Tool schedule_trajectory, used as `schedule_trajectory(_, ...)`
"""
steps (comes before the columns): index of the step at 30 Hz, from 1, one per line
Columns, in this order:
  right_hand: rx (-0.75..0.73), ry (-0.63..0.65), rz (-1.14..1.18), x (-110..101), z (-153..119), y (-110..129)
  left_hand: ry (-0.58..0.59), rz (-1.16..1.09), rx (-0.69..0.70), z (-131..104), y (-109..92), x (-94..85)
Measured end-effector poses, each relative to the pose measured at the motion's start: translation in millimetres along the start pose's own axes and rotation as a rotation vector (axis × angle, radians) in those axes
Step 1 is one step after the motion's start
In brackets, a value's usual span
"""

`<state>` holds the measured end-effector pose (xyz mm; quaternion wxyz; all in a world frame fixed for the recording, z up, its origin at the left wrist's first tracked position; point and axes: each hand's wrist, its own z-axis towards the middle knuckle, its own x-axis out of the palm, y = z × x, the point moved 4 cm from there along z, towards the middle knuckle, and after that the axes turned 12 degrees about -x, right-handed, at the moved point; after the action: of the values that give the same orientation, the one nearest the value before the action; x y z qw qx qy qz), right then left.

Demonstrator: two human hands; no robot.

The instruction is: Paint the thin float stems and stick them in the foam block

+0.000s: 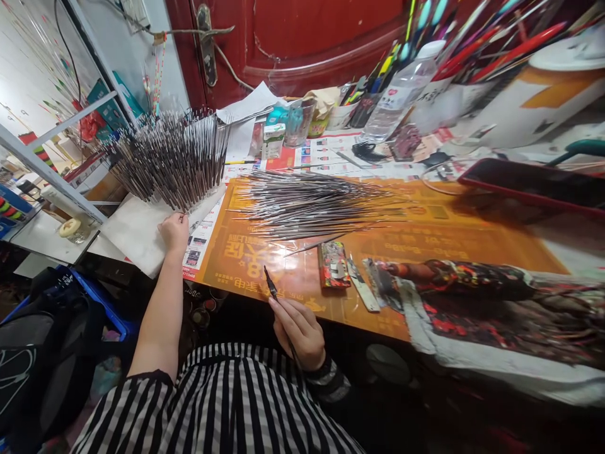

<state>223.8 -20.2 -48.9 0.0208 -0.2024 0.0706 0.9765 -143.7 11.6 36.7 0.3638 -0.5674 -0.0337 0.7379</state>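
Observation:
My left hand (174, 232) is at the front edge of a white foam block (135, 234), its fingers pinched together. Whatever is between the fingertips is too small to make out. Just beyond it, a dense stand of thin dark rods (174, 161), like slim fishing floats, sticks upright in the foam. Low over the table's front edge, my right hand (300, 331) holds a slim dark paintbrush (270, 282) with its black tip pointing up and away. More thin dark rods (307, 205) lie in a loose pile on the orange-covered table (265, 252), and one lies apart at the pile's near side.
A paint-smeared box (334, 265) and a flat pale blade (363, 287) lie right of my right hand. Farther right is a paint-stained cloth (491, 340). A plastic bottle (401, 91), a glass cup (299, 123) and a phone (534, 183) stand or lie behind.

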Motion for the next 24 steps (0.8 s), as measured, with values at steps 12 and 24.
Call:
schedule_trajectory(12,-0.012,0.069,-0.081,-2.1,-5.5,2.3,0.027,-0.033,0.002,-9.5,-1.7,5.9)
schedule_trajectory(24,-0.032,0.124,-0.146,-3.5,-9.8,2.0,0.044,-0.096,0.041,-17.9,-1.9,11.0)
